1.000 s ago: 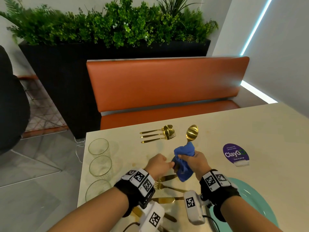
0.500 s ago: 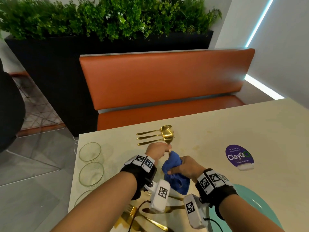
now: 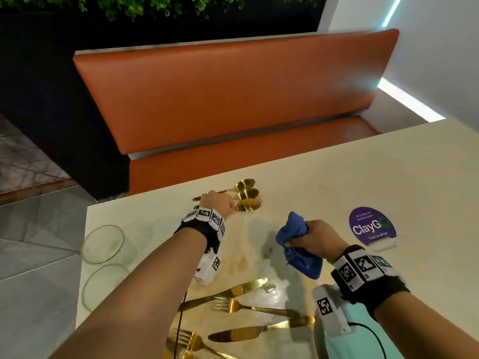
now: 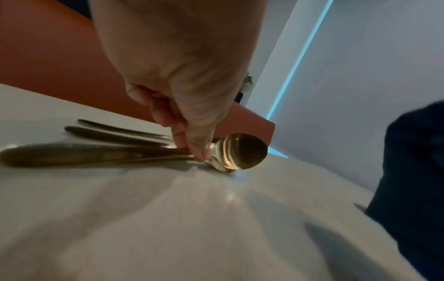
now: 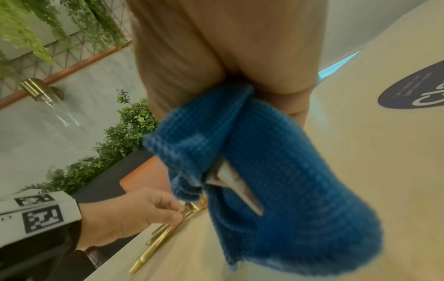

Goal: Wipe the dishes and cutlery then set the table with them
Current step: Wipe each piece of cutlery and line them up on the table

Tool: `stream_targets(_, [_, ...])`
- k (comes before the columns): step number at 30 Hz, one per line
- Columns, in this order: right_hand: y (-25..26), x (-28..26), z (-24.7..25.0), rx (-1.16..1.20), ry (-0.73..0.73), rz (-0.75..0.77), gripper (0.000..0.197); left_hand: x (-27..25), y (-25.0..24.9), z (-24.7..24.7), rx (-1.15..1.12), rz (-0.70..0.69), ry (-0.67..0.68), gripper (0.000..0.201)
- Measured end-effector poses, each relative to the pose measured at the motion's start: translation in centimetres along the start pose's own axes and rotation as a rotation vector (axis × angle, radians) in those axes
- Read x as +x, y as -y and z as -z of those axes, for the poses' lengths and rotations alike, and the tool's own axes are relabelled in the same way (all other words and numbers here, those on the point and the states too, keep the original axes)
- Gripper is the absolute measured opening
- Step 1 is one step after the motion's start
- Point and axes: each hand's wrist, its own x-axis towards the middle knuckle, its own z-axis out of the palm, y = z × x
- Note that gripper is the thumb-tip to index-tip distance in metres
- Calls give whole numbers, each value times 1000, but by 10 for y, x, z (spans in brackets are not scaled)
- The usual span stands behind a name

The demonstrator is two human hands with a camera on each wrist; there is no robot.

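Note:
My left hand (image 3: pixel 226 207) pinches a gold spoon (image 3: pixel 249 204) at its neck, low on the table's far side. In the left wrist view thumb and finger of that hand (image 4: pixel 200 153) hold the neck, the spoon's bowl (image 4: pixel 242 152) faces the camera and its handle lies along the tabletop. Two more gold spoons (image 3: pixel 246 189) and a fork lie right beside it. My right hand (image 3: pixel 309 235) grips a bunched blue cloth (image 3: pixel 295 244) (image 5: pixel 276 171) above the table's middle, apart from the spoon.
Gold knives (image 3: pixel 233 291) and forks (image 3: pixel 255 308) lie scattered near me. Clear glasses (image 3: pixel 103 243) stand along the left edge. A teal plate (image 3: pixel 363 340) sits at the bottom right, under my right wrist. A purple sticker (image 3: pixel 372 226) marks the table. An orange bench (image 3: pixel 233 99) runs behind.
My left hand has drawn the spoon out of the cloth and carried it away to the far cutlery group, down to the table. My right hand has pulled the cloth back to the right.

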Motion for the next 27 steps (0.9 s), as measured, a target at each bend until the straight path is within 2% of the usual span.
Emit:
stream_targets(5, [-19,-7,1,77,-24,-33,26,3,-7,-19,55,-31,-124,27])
stream_targets(8, [-28,-15,-3,138,-39,-48,29,-8,-10,-18,-40,1,-195,29])
stream_targets(11, [-32,-30,-9,277,-57,-68,21,-34,-12,-15,-163,-39,-223,22])
stream_targets(13, [-33,-41,-14,395,-68,-85,19,-59,-12,-18,-273,-64,-173,20])
stream_targets(15, [-34,-54,-20,486,-78,-103,17,-87,-11,-29,-343,-97,-62,20])
stream_targets(19, [-39,-78,-32,595,-95,-143,17,-136,-17,-62,-304,-201,99,21])
stream_targets(22, [-43,-99,-43,641,-74,-163,17,-158,-31,-82,-221,-260,92,26])
stream_targets(27, [-60,-133,-61,667,-59,-189,24,-165,-50,-95,-39,-320,50,25])
